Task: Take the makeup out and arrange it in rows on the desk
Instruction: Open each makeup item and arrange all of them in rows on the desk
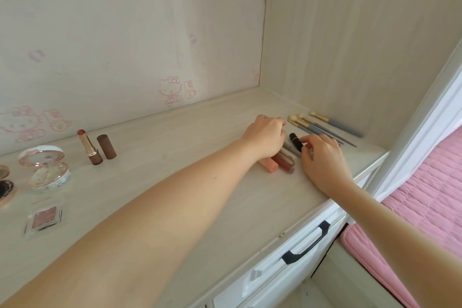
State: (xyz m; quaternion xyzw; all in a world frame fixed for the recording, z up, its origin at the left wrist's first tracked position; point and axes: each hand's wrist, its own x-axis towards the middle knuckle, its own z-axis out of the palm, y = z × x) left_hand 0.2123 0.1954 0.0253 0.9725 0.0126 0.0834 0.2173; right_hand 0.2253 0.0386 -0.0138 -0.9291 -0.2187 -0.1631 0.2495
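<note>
Right grip (pixel 322 157) pinches the black tube (pixel 294 138); left grip (pixel 266 136) curls over lip tubes (pixel 282 161), hold unclear.

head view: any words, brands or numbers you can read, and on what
None can be read.
Wall stickers: cartoon figures only, no words.
Lipstick, compact, black tube: any lettering too small or blurred.
</note>
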